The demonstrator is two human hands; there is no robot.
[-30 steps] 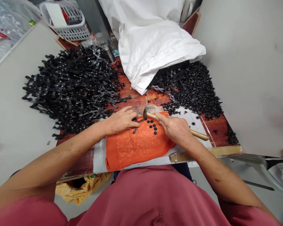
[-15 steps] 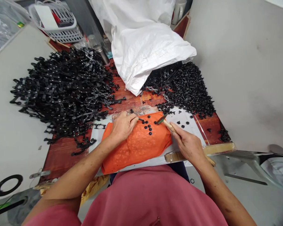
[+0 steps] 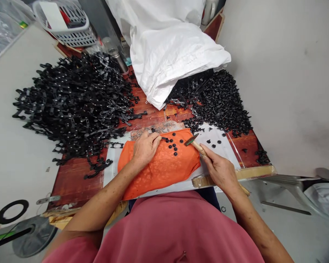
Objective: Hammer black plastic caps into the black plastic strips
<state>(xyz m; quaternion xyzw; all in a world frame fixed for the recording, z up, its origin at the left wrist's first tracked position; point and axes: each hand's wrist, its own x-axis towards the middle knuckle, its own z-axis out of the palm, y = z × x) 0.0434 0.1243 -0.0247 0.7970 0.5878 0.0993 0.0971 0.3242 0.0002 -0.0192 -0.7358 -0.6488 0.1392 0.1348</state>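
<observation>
My right hand grips the wooden handle of a small hammer, whose dark head is over the right part of an orange cloth pad. My left hand rests at the pad's upper left, fingers pinched on a small black plastic strap that sticks out past the fingertips. Several round black caps lie on the pad between my two hands. The cloth lies on a white board at the table's front edge.
A large heap of black linked parts covers the left. Small black pegs are piled at the right, partly under a white sack. Behind stand a steel flask and a grey basket. A taped cardboard strip borders the front right.
The hammer head has shifted slightly right and turned a little. My left hand keeps its place on the pad, and the caps lie as before. The whole view has moved slightly.
</observation>
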